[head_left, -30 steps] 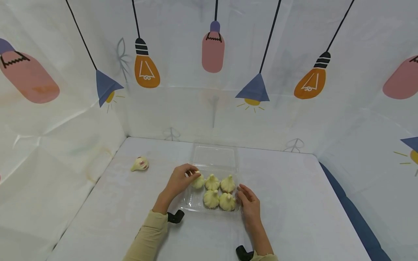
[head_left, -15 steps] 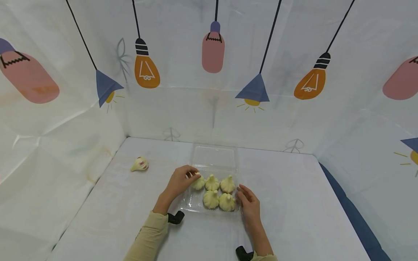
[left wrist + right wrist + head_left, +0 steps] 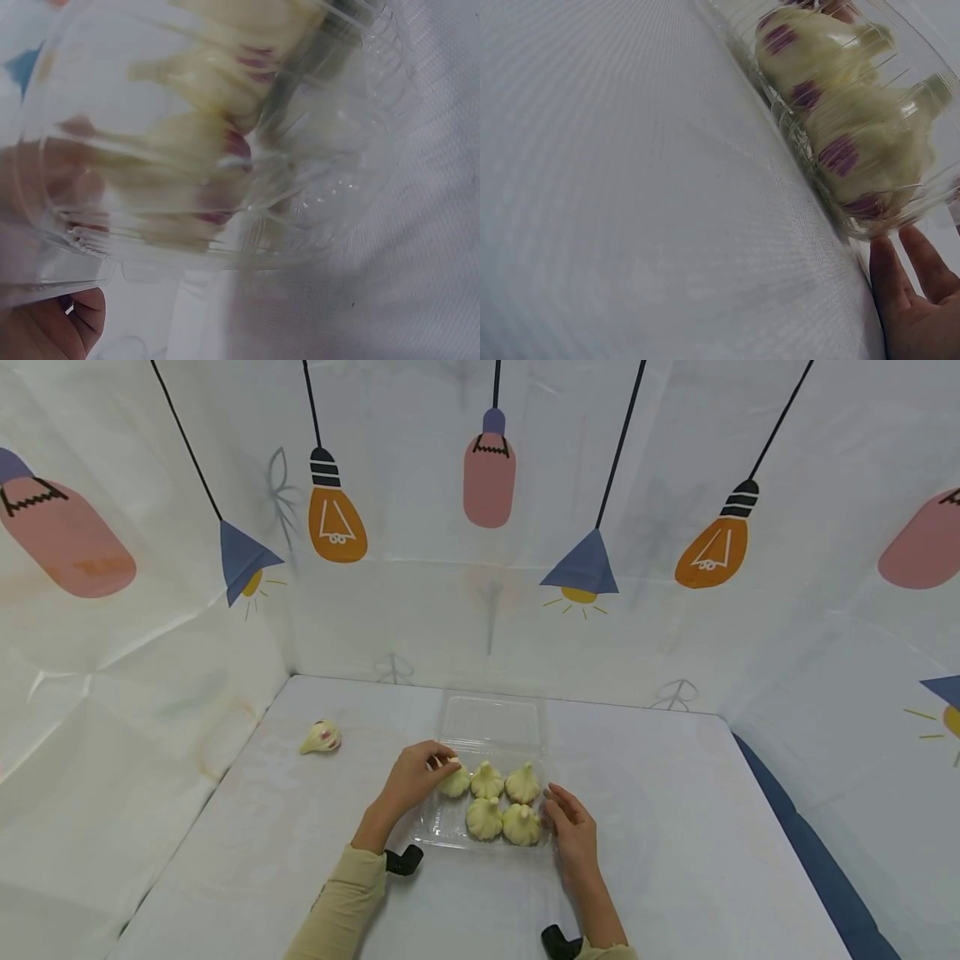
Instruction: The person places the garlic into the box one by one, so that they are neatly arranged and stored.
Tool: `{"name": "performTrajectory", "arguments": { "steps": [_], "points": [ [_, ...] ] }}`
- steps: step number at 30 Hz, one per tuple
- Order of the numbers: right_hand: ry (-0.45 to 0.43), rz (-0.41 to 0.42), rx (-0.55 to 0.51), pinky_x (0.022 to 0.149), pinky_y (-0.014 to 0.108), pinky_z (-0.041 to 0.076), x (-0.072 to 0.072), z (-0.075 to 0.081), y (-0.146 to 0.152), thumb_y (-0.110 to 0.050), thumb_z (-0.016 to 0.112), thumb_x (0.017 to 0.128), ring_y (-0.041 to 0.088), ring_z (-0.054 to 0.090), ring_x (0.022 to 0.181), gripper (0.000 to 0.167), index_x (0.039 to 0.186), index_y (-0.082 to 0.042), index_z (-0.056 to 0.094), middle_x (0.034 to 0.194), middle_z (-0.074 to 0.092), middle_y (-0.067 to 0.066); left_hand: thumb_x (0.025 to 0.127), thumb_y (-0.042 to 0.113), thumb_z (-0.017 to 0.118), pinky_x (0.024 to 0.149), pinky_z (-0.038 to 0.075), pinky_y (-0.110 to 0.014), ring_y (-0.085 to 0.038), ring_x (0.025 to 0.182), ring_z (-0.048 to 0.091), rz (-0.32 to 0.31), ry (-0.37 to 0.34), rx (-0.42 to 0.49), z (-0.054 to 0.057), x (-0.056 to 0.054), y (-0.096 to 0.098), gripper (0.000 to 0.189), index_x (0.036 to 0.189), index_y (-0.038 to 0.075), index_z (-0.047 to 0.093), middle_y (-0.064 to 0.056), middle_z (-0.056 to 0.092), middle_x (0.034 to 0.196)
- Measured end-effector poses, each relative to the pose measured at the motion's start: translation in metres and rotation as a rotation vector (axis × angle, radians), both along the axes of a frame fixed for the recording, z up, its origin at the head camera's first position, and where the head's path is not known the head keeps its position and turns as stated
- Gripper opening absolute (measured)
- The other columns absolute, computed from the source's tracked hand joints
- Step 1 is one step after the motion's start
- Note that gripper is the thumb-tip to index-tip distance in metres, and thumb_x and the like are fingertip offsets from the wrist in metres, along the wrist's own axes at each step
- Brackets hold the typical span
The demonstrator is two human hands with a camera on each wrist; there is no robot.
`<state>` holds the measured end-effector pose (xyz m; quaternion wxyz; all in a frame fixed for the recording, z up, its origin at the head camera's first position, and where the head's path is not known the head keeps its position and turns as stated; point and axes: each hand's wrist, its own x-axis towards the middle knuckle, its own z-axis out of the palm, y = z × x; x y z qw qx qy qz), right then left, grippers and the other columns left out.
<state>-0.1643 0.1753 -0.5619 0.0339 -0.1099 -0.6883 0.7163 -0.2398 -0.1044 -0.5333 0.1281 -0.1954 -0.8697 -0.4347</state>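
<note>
A clear plastic clamshell box (image 3: pixel 448 835) lies with its lid folded back on the table. Several pale garlic bulbs (image 3: pixel 486 818) sit in it in two rows; the near-left spot shows bare plastic. My left hand (image 3: pixel 414 774) reaches over the left wall, its fingers pinching the far-left garlic bulb (image 3: pixel 455 782). Through the plastic, the left wrist view shows fingers (image 3: pixel 75 180) by that bulb. At the box's right side my right hand (image 3: pixel 573 835) rests with extended fingers touching the wall; the right wrist view shows its fingertips (image 3: pixel 883 251) against the box corner.
One more garlic bulb (image 3: pixel 322 737), with purple marks, lies apart on the white table (image 3: pixel 675 827) at the far left. The clear lid (image 3: pixel 491 720) extends behind the box. A white sheet with printed lamps hangs at the back and sides.
</note>
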Motion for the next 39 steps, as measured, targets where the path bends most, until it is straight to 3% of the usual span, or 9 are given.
{"name": "performTrajectory", "arguments": {
  "steps": [11, 18, 28, 35, 39],
  "points": [
    [-0.024, 0.017, -0.025, 0.089, 0.023, 0.047, 0.000, 0.002, 0.001, -0.016, 0.058, 0.100, 0.027, 0.049, 0.124, 0.041, 0.138, -0.004, 0.052, 0.136, 0.053, 0.017, 0.083, 0.020, 0.079, 0.060, 0.050, -0.025, -0.005, 0.068, 0.058, 0.009, 0.038, -0.015, -0.003, 0.000, 0.001, 0.014, 0.093, 0.013, 0.074, 0.008, 0.064, 0.081],
    [-0.018, 0.027, -0.025, 0.091, 0.025, 0.047, 0.012, 0.032, -0.005, -0.008, 0.056, 0.099, 0.031, 0.048, 0.124, 0.038, 0.136, 0.002, 0.052, 0.135, 0.053, 0.021, 0.083, 0.020, 0.079, 0.060, 0.050, -0.025, -0.006, 0.068, 0.058, 0.021, 0.023, -0.030, -0.006, -0.001, 0.001, 0.014, 0.093, 0.013, 0.074, 0.009, 0.064, 0.080],
    [-0.015, 0.007, -0.026, 0.090, 0.023, 0.047, -0.001, 0.001, 0.001, -0.015, 0.058, 0.099, 0.022, 0.051, 0.121, 0.040, 0.137, -0.004, 0.054, 0.135, 0.054, 0.015, 0.083, 0.022, 0.079, 0.061, 0.049, -0.025, -0.007, 0.067, 0.057, 0.017, 0.022, -0.035, -0.006, -0.002, 0.002, 0.016, 0.095, 0.012, 0.074, 0.007, 0.064, 0.081],
    [-0.028, 0.010, -0.010, 0.089, 0.025, 0.048, -0.001, 0.002, 0.002, -0.013, 0.058, 0.099, 0.015, 0.055, 0.114, 0.038, 0.136, -0.002, 0.055, 0.134, 0.055, 0.016, 0.083, 0.022, 0.079, 0.060, 0.048, -0.025, -0.007, 0.067, 0.057, 0.024, 0.007, -0.032, -0.005, -0.003, 0.002, 0.017, 0.096, 0.013, 0.074, 0.007, 0.064, 0.081],
    [-0.032, 0.011, -0.023, 0.090, 0.026, 0.048, 0.003, 0.013, 0.000, -0.010, 0.058, 0.099, 0.020, 0.054, 0.117, 0.037, 0.135, -0.002, 0.055, 0.133, 0.056, 0.017, 0.082, 0.021, 0.080, 0.060, 0.048, -0.025, -0.007, 0.067, 0.057, 0.027, -0.013, -0.037, -0.004, -0.003, 0.002, 0.018, 0.097, 0.013, 0.074, 0.007, 0.064, 0.081]
  ]
}}
